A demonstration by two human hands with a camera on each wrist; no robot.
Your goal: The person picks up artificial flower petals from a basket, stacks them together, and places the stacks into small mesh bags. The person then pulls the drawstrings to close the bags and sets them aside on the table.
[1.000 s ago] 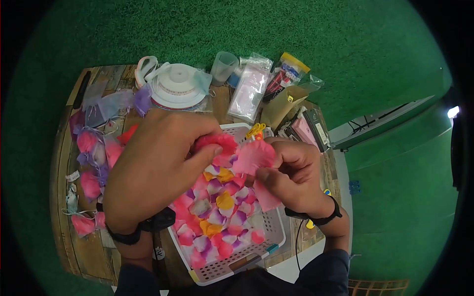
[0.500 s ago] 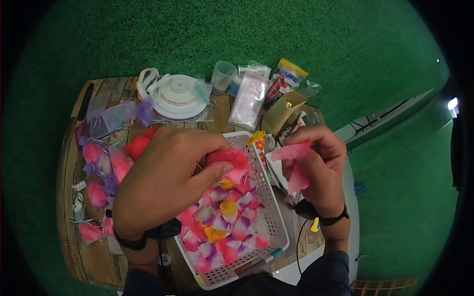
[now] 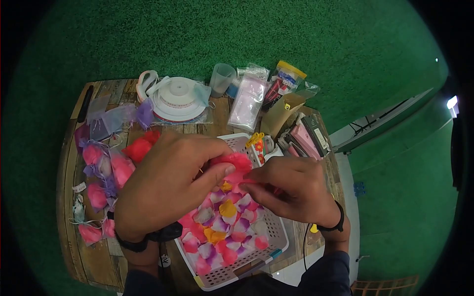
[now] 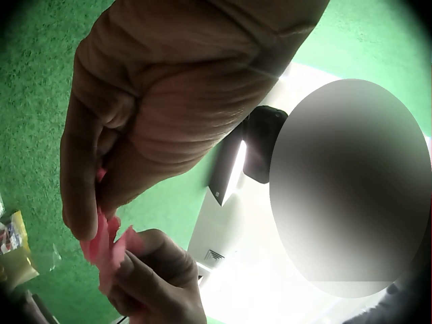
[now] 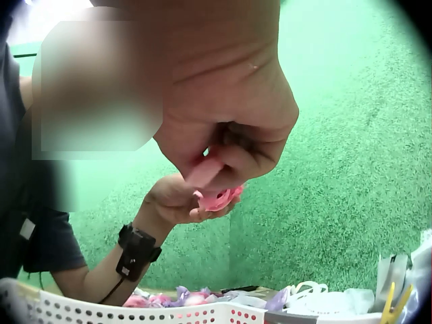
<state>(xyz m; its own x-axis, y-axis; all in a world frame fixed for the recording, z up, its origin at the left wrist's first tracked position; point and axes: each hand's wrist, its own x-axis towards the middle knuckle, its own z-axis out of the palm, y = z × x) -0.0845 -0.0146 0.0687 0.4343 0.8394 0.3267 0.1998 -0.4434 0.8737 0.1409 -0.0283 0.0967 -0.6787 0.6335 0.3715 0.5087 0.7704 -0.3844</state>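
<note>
Over the basket, my left hand [image 3: 170, 182] pinches a bunch of pink fabric petals [image 3: 238, 161] between thumb and fingers. My right hand [image 3: 296, 190] meets it from the right, thumb and forefinger pinching a pink petal at the bunch's edge. The left wrist view shows the pink petals [image 4: 102, 253] bridging both sets of fingertips. In the right wrist view a light pink petal [image 5: 206, 170] pokes out from the curled right fingers, just above the bunch [image 5: 219, 199] in the left hand. Below lies a white perforated basket [image 3: 282, 237] holding pink, white-purple and yellow petals [image 3: 228, 208].
Small filled mesh pouches [image 3: 96, 197] and red petals [image 3: 140, 148] lie left on the wooden table [image 3: 91, 259]. A white ribbon spool [image 3: 178, 101], a clear cup [image 3: 223, 79], plastic packets [image 3: 248, 102] and boxes [image 3: 308, 135] line the back. A yellow clip [image 3: 256, 139] sits on the basket rim.
My right hand carried pink petals away to the right half a second ago and is now back against the bunch. The left hand has kept its pinch, shifting only slightly.
</note>
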